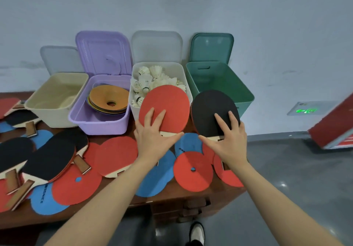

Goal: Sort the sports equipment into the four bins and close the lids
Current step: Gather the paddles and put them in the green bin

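My left hand [152, 135] grips a red-faced paddle [168, 102] at its neck, lifted in front of the white bin [188, 91] that holds shuttlecocks [150, 79]. My right hand [229, 138] grips a black-faced paddle [210, 110] the same way, raised before the green bin [236, 85]. The cream bin [55, 115] stands at the left. The purple bin [95, 121] holds flat cones [108, 96]. All four lids stand open against the wall. More paddles [51, 158] and red and blue flat discs [193, 171] lie on the table.
The wooden table [168, 201] ends just right of my right hand, with grey floor beyond. A red object [332, 123] leans at the far right. My shoe [196, 234] shows below the table edge. The bins stand against a pale wall.
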`<move>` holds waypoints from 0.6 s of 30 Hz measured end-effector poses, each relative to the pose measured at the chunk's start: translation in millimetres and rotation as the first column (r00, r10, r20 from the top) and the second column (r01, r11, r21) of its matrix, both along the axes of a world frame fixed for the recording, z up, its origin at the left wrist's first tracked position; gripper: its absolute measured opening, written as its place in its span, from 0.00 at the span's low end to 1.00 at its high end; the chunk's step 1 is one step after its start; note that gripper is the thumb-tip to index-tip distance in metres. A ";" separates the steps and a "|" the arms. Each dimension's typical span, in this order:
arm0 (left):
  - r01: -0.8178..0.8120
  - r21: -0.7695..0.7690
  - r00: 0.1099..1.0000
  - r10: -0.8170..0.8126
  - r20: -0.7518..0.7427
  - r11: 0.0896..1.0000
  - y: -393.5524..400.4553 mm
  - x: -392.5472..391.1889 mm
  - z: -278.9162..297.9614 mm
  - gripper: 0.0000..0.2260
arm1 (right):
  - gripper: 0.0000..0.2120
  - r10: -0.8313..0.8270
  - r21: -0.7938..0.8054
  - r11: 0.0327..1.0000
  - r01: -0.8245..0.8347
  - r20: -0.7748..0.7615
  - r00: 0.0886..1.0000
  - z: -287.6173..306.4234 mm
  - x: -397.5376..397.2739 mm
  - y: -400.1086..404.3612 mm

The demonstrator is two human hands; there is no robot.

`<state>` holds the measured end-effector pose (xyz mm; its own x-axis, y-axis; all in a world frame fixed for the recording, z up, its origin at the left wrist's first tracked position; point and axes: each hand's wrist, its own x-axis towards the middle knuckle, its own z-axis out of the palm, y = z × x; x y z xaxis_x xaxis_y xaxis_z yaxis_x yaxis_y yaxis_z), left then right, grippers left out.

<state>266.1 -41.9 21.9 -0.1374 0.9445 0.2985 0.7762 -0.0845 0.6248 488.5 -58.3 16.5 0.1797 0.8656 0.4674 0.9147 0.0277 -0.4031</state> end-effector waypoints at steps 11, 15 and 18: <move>0.010 0.013 0.995 -0.008 -0.097 1.000 116.9 38.8 66.7 0.40 | 0.41 0.083 0.039 0.995 -0.088 0.116 0.990 50.9 59.3 132.4; 0.003 -0.018 0.987 -0.006 -0.164 1.000 165.2 62.1 78.5 0.39 | 0.42 0.087 -0.018 0.996 -0.085 0.166 0.982 53.3 85.9 192.6; -0.014 -0.003 0.976 0.013 -0.219 1.000 199.8 75.7 82.2 0.40 | 0.45 0.108 -0.115 0.990 -0.086 0.195 0.975 48.8 98.8 236.3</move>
<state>341.8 157.9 104.1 -0.0817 0.9444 0.3186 0.8953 -0.0709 0.4399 587.3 178.0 65.3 0.0043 0.9205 0.3907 0.9722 0.0877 -0.2173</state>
